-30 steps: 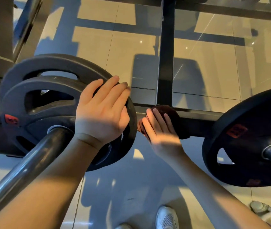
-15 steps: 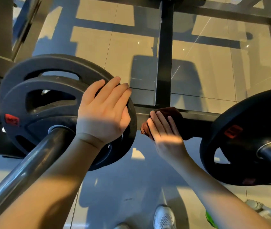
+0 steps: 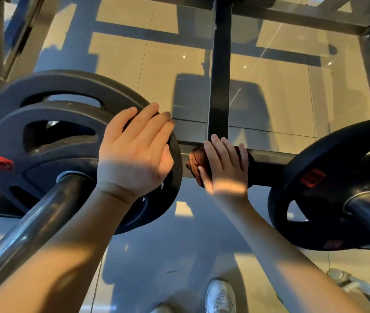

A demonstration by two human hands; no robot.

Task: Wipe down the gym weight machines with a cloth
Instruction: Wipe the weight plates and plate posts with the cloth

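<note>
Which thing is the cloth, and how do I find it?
Find the big black weight plates left and right, then the dark bar between them. On that bar, under the right hand, sits the cloth: the only soft, bunched, reddish-brown thing among hard metal.

Left: two weight plates sit on a bar [image 3: 33, 222], the front plate [image 3: 44, 154] before the rear plate [image 3: 71, 86], with the left hand [image 3: 134, 154] on the front plate's right rim. Right: a single plate [image 3: 337, 154]. Between them runs a crossbar [image 3: 267, 158] carrying the cloth [image 3: 194, 160] under the right hand [image 3: 224, 168]; a beam [image 3: 219, 75] extends behind, and a shoe [image 3: 220, 297] lies on the floor [image 3: 168, 256] below.
</note>
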